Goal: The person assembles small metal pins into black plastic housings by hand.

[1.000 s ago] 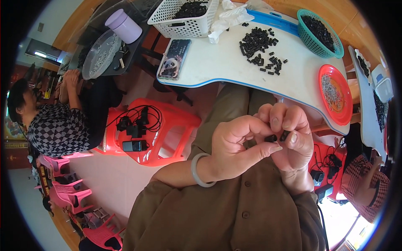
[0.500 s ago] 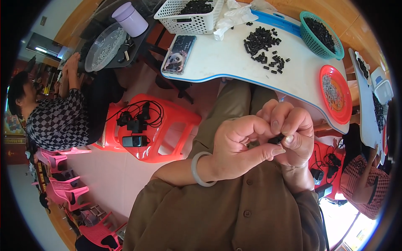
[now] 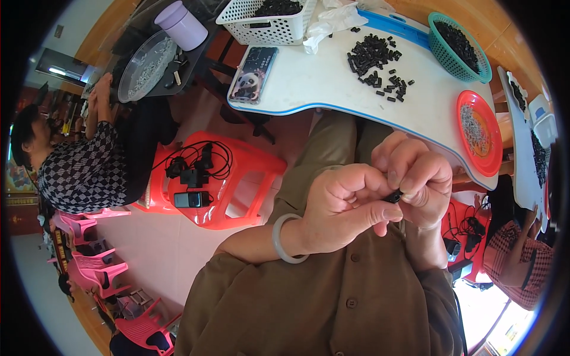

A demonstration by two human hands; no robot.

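Note:
In front of my chest, above my lap, both hands meet at a small black cylindrical piece [image 3: 392, 197]. My left hand [image 3: 341, 202], with a pale bangle [image 3: 287, 238] at its wrist, pinches the piece between thumb and curled fingers. Thumb and fingertips of my right hand [image 3: 423, 178] close on the piece's other end; whether a smaller part sits between them is hidden. On the white table [image 3: 303, 77] lies a loose pile of similar black pieces [image 3: 371, 56]. A red plate [image 3: 490, 151] at the table's right holds many tiny silvery bits.
A phone in a panda case [image 3: 253, 76] lies at the table's left, near a white basket [image 3: 267, 31] of black parts. A green basket [image 3: 457, 59] holds more. Red stools, one with cables and adapters [image 3: 193, 178], flank me. People sit left [image 3: 83, 172] and right [image 3: 516, 261].
My right hand has shifted slightly right and its fingers have turned over the black piece's end. The left hand keeps its pinch, nearly in place.

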